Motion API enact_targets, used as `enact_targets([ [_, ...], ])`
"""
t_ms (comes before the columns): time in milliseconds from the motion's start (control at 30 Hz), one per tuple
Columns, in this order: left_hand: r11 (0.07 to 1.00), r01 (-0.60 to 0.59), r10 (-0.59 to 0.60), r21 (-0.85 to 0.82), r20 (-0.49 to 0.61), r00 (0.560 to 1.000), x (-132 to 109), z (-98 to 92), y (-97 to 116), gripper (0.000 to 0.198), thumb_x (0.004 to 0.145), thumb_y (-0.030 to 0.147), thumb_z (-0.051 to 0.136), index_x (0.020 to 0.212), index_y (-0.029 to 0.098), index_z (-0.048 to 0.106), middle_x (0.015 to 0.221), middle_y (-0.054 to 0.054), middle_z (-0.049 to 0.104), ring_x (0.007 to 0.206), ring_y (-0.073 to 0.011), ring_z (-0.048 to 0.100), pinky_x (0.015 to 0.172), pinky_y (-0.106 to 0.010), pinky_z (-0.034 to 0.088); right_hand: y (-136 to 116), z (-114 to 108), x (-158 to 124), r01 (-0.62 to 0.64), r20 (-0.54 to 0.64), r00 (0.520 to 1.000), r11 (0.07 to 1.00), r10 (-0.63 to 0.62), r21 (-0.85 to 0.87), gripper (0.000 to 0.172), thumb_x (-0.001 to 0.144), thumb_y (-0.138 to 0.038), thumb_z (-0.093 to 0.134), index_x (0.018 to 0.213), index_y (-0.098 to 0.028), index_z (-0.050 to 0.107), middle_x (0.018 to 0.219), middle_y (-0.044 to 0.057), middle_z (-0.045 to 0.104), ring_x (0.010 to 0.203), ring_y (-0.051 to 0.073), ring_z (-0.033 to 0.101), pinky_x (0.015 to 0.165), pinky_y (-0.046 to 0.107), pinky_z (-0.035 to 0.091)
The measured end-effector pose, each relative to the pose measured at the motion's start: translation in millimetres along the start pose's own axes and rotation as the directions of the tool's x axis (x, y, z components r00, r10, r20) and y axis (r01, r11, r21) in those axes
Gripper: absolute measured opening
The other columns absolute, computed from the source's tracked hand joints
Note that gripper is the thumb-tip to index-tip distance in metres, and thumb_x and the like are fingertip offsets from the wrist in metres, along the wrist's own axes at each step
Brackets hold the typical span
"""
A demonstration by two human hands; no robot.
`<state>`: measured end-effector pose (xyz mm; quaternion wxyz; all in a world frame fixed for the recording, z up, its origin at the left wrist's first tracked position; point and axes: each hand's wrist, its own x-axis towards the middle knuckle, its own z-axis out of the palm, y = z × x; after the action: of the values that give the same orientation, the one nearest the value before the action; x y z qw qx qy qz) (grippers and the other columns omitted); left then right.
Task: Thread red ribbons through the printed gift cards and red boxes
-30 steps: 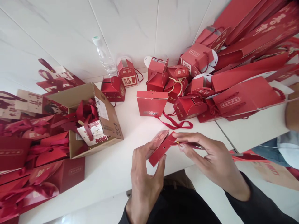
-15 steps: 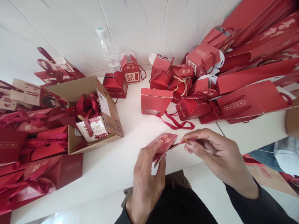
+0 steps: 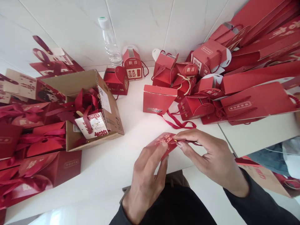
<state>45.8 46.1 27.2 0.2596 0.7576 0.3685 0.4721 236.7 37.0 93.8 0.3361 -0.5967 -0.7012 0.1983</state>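
Right grip (image 3: 208,156) shifted toward left grip (image 3: 147,172), pinching strap (image 3: 196,143) with 1 gold stud (image 3: 175,140). Left clamps printed red box (image 3: 170,145); overtight squeeze could crease it.

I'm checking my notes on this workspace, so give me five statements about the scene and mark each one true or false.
1. The left hand grips a printed red piece. True.

2. The clear bottle has no cap. False: a pale cap with a green top is on it.

3. The cardboard box has red ribbons inside. True.

4. The right hand lies flat, away from the printed red piece. False: its fingertips pinch a dark red cord with a gold-coloured end, right by the piece's edge.

5. The clear bottle lies on its side. False: it stands upright by the wall.
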Motion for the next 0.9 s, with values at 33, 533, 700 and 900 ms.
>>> enact_targets([
  [33, 1.0, 0.014, -0.014, -0.003, 0.02, 1.0, 0, -0.6, 0, 0.048, 0.091, -0.003, 0.065, 0.134, 0.019, 0.063, 0.112, -0.008, 0.071, 0.1, -0.0158, 0.071, 0.088, -0.026, 0.062, 0, 0, 2, 0.002, 0.014, 1.0, 1.0, -0.002, -0.016, 0.013, 0.105, -0.022, 0.061, 0.113, -0.03, 0.066, 0.108, -0.001, 0.078, 0.098, 0.017, 0.075, 0.089, 0.027, 0.062],
  [533, 0.991, 0.132, -0.132, -0.024, -0.027, 0.991, -1, 2.8, 7, 0.026, 0.094, 0.002, 0.067, 0.114, 0.019, 0.07, 0.113, -0.006, 0.07, 0.107, -0.0157, 0.069, 0.092, -0.026, 0.061, 2, -2, 21, 0.323, 0.289, 0.924, 0.916, -0.251, -0.237, 0.021, 0.107, -0.013, 0.05, 0.109, -0.013, 0.071, 0.102, 0.011, 0.072, 0.095, 0.025, 0.069, 0.083, 0.042, 0.061],
  [700, 0.988, 0.153, -0.154, -0.03, -0.01, 0.988, -4, 5.9, 6, 0.028, 0.096, 0.003, 0.065, 0.118, 0.019, 0.07, 0.115, -0.007, 0.071, 0.108, -0.0165, 0.069, 0.092, -0.028, 0.061, 1, -2, 23, 0.393, 0.311, 0.897, 0.889, -0.315, -0.233, 0.021, 0.108, -0.012, 0.049, 0.106, -0.014, 0.07, 0.101, 0.009, 0.072, 0.092, 0.023, 0.067, 0.079, 0.039, 0.06],
  [900, 0.99, 0.132, -0.133, 0.047, 0.018, 0.991, -1, 6.1, 10, 0.029, 0.098, 0.002, 0.059, 0.122, 0.015, 0.067, 0.117, -0.01, 0.068, 0.112, -0.0179, 0.065, 0.098, -0.03, 0.057, 1, -11, 25, 0.406, 0.322, 0.897, 0.855, -0.304, -0.322, 0.022, 0.108, -0.013, 0.049, 0.109, -0.015, 0.07, 0.104, 0.008, 0.076, 0.096, 0.025, 0.072, 0.08, 0.039, 0.059],
])
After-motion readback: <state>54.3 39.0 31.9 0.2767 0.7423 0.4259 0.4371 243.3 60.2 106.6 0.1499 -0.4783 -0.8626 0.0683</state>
